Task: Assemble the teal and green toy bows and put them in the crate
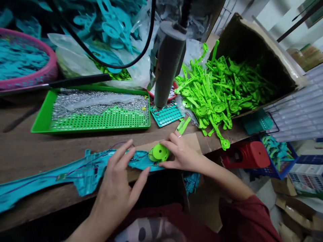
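Note:
A long turquoise plastic shell (87,161) lies along the front edge of the bench, with thin purple wires and a small circuit board (61,176) inside it. My left hand (118,181) hovers over its middle part, fingers apart, holding nothing. At the shell's right end, a lime-green round plastic part (160,152) with a centre hole sits on or just above it. My right hand (180,153) has its thumb and index finger around this round part's right side; the other fingertips reach behind, close to a loose green strip-shaped piece (184,125).
A grey electric screwdriver (168,60) hangs over the bench on a black cable. Behind lie a green tray (40,117) of screws, a turquoise dotted plate (168,116) and a pink basket (51,67). Green parts (214,104) spill from a cardboard box (275,43) at right.

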`<state>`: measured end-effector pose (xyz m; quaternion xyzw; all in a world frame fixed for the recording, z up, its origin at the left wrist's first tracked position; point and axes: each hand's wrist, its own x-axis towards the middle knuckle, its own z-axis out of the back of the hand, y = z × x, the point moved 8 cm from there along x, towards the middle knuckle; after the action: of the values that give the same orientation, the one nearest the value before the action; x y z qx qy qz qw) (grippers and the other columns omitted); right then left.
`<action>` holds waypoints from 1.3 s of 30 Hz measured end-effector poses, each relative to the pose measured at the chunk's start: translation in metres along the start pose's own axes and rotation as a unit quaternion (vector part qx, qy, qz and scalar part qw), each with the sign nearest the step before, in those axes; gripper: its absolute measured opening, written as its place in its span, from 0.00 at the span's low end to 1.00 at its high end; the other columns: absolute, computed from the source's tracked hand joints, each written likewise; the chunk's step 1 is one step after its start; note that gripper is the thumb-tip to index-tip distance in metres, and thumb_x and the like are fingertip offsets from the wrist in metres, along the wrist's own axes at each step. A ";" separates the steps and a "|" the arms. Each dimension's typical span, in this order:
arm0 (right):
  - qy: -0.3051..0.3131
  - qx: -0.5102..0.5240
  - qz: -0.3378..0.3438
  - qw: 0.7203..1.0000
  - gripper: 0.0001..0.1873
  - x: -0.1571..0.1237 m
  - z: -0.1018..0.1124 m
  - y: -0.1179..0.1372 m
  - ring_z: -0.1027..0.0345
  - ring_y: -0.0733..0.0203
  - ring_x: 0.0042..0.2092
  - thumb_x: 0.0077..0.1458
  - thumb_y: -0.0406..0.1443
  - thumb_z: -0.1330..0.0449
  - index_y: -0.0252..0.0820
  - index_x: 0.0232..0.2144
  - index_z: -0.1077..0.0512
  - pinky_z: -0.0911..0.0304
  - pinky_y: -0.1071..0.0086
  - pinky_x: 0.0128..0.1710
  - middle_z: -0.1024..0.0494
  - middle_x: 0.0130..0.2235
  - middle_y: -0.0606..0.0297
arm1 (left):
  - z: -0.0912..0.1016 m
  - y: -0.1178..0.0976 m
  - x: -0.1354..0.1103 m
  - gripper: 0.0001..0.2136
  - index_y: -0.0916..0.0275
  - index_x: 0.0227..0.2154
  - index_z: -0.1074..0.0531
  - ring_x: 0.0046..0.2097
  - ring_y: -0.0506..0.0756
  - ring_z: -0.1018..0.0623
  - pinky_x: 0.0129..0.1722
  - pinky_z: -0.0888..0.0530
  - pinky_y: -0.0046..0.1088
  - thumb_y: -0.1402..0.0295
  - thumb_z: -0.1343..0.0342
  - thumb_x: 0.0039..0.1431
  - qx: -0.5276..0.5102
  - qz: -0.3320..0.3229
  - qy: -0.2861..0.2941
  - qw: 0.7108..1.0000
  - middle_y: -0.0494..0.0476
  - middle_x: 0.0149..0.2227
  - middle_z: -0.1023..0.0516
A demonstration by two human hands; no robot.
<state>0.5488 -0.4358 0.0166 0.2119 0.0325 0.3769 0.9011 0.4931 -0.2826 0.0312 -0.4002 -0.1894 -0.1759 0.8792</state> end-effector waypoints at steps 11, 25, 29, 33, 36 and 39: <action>0.070 0.042 -0.001 0.997 0.35 0.012 -0.012 -0.007 0.41 0.49 0.47 0.55 0.55 0.37 0.31 0.52 0.31 0.36 0.54 0.49 0.32 0.43 0.53 | -0.033 0.014 -0.011 0.29 0.69 0.66 0.47 0.64 0.67 0.32 0.63 0.33 0.52 0.69 0.45 0.66 0.065 -0.108 0.142 0.982 0.75 0.62 0.34; 0.080 0.075 -0.002 0.994 0.30 0.014 -0.019 -0.003 0.42 0.50 0.47 0.60 0.52 0.40 0.32 0.51 0.33 0.38 0.53 0.51 0.33 0.43 0.53 | -0.037 0.015 -0.017 0.18 0.65 0.57 0.34 0.63 0.70 0.31 0.60 0.31 0.58 0.74 0.46 0.66 0.099 -0.161 0.151 0.970 0.74 0.60 0.32; 0.075 0.086 0.003 0.993 0.30 0.013 -0.015 -0.004 0.42 0.51 0.47 0.58 0.50 0.37 0.32 0.52 0.33 0.38 0.56 0.51 0.33 0.44 0.54 | -0.033 0.015 -0.015 0.18 0.67 0.57 0.35 0.62 0.68 0.30 0.61 0.30 0.54 0.75 0.45 0.65 0.095 -0.157 0.132 0.974 0.74 0.59 0.31; 0.097 0.075 0.013 0.992 0.29 0.016 -0.016 0.001 0.43 0.51 0.46 0.60 0.50 0.39 0.31 0.51 0.33 0.38 0.57 0.49 0.33 0.43 0.53 | -0.032 0.012 -0.013 0.18 0.69 0.56 0.35 0.61 0.69 0.30 0.58 0.29 0.56 0.76 0.44 0.64 0.101 -0.167 0.133 0.972 0.78 0.58 0.32; 0.085 0.050 -0.008 0.995 0.28 0.017 -0.017 0.001 0.43 0.50 0.45 0.61 0.50 0.41 0.31 0.50 0.32 0.38 0.56 0.48 0.33 0.42 0.54 | -0.034 0.011 -0.013 0.18 0.69 0.56 0.35 0.61 0.71 0.29 0.56 0.28 0.58 0.77 0.44 0.64 0.102 -0.173 0.139 0.970 0.79 0.58 0.32; 0.077 0.046 -0.023 0.996 0.26 0.014 -0.018 -0.002 0.42 0.51 0.45 0.62 0.50 0.42 0.32 0.49 0.32 0.39 0.55 0.50 0.33 0.42 0.54 | -0.034 0.013 -0.015 0.18 0.65 0.57 0.35 0.61 0.71 0.30 0.55 0.27 0.58 0.77 0.47 0.64 0.107 -0.176 0.143 0.968 0.76 0.59 0.33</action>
<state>0.5565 -0.4208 0.0004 0.2225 0.1244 0.3693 0.8937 0.4925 -0.2987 -0.0052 -0.2347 -0.1469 -0.3621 0.8901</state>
